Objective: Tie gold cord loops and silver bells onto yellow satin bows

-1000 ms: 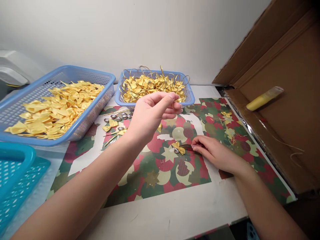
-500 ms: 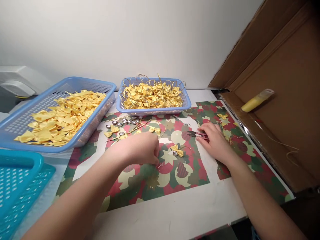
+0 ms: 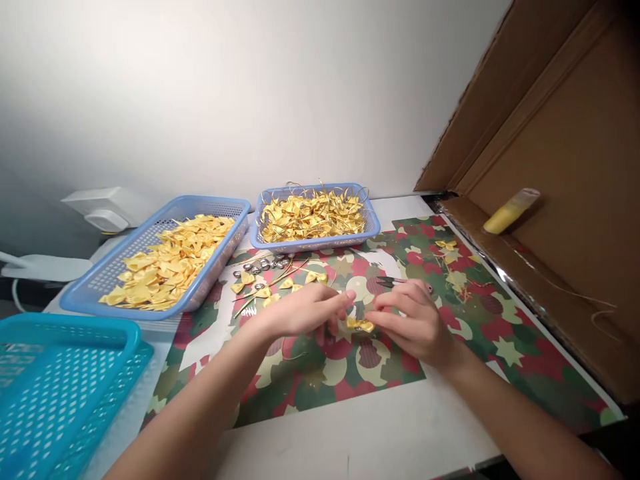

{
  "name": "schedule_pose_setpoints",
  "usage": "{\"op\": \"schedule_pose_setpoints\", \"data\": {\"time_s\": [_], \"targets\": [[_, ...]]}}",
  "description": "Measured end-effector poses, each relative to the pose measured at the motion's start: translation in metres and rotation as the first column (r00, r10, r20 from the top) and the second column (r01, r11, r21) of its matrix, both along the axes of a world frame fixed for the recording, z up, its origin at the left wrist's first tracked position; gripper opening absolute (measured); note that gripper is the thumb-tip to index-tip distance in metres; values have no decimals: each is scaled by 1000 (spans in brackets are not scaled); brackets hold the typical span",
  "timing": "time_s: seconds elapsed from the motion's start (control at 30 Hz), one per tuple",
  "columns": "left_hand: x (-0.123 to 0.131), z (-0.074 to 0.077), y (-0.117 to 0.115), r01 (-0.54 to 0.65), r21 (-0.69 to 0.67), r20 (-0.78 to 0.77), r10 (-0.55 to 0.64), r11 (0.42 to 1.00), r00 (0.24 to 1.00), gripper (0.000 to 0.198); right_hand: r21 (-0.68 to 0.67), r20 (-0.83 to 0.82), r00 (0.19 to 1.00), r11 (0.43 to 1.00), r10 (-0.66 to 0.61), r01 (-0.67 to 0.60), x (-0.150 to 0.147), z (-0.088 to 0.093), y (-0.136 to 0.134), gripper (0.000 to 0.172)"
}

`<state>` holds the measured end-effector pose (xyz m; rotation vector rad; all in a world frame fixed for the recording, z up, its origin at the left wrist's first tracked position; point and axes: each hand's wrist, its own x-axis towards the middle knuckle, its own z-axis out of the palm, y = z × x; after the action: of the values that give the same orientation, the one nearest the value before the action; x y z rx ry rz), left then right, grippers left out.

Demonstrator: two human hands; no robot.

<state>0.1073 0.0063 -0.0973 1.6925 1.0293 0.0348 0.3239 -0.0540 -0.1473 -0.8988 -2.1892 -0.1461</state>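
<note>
My left hand [image 3: 305,311] and my right hand [image 3: 413,319] meet over the patterned paper [image 3: 480,320], both pinching a small yellow ribbon bow [image 3: 360,325] between their fingertips. The bow sits just above the paper between the two hands. Small dark snips [image 3: 391,282] lie on the paper right behind my right hand. Loose yellow bows, gold strings and silver bells [image 3: 260,267] are scattered behind my left hand.
A blue basket of yellow bows [image 3: 165,263] stands at the left, and a smaller blue basket of bows with gold loops [image 3: 315,217] stands at the back. A teal basket [image 3: 55,393] fills the near left corner. An open cardboard box [image 3: 565,200] with a yellow tube [image 3: 510,211] lines the right side.
My right hand left the snips on the paper and came to the bow. My left hand moved right and joined it on the bow. The camera tilted upward.
</note>
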Motion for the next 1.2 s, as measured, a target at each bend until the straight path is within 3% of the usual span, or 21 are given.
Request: {"op": "schedule_pose_setpoints", "data": {"time_s": [0.1,0.17,0.3,0.53,0.6,0.73,0.87,1.0,1.1,1.2], "targets": [[3,-7,-14,-26,-127,188,50,992,981,39,138,-43,999,990,-22,28,-1,6,-4,25],[4,-15,-24,-73,-275,295,157,959,943,34,165,-65,997,985,-30,40,-3,9,-6,25],[3,-33,-37,-122,-586,334,376,801,864,44,168,-78,997,985,-19,32,-6,10,-9,23],[5,-42,-50,-64,-695,390,451,716,802,32,112,-52,998,994,18,-12,-7,11,-11,29],[8,-43,-54,-137,-671,396,509,729,765,33,109,-86,996,994,12,-2,-8,12,-12,28],[13,-46,-61,-430,-525,394,657,735,642,34,49,-252,967,997,-41,55,-13,11,-19,30],[17,-46,-68,-592,-393,431,710,703,557,28,-182,-388,917,983,-95,25,-27,6,-28,20],[19,-44,-75,-629,-293,491,678,720,547,23,-372,-382,899,926,-213,61,-38,2,-32,15],[18,-46,-78,-621,-220,512,631,752,583,22,-352,-399,897,935,-189,40,-38,1,-31,8],[16,-48,-79,-603,-66,506,547,795,666,19,-320,-403,904,947,-143,7,-36,3,-30,10]]}}
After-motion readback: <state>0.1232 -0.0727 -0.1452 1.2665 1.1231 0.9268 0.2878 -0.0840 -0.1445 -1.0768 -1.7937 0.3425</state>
